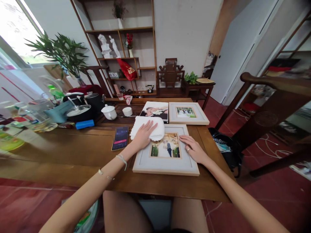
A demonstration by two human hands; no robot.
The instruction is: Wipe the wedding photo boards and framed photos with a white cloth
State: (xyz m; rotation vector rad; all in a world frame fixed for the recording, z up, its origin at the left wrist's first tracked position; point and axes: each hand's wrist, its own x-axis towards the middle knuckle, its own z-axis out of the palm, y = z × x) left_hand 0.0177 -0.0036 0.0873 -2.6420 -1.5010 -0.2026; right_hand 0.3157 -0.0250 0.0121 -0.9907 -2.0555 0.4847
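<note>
My left hand [145, 132] lies flat with its fingers stretched over a folded white towel [157, 129], pressing it on the upper left of a picture frame [143, 165]. This pale wooden frame lies face up on the table and has a wide white border round a small wedding photo [167, 147]. On the frame's right side rests my right hand [193, 149], fingers extended and touching the surface near the photo's edge. The towel hides the frame's upper left corner. Just left of the frame is a smartphone [120, 138] with its screen lit.
Behind are a second framed photo [189, 113] and a photo album [154, 110]. A lidded white cup [109, 112], a small white cup [127, 111], a blue box [85, 124] and a black lidded pot [79, 113] stand to the left. A wooden chair [264, 119] is at right.
</note>
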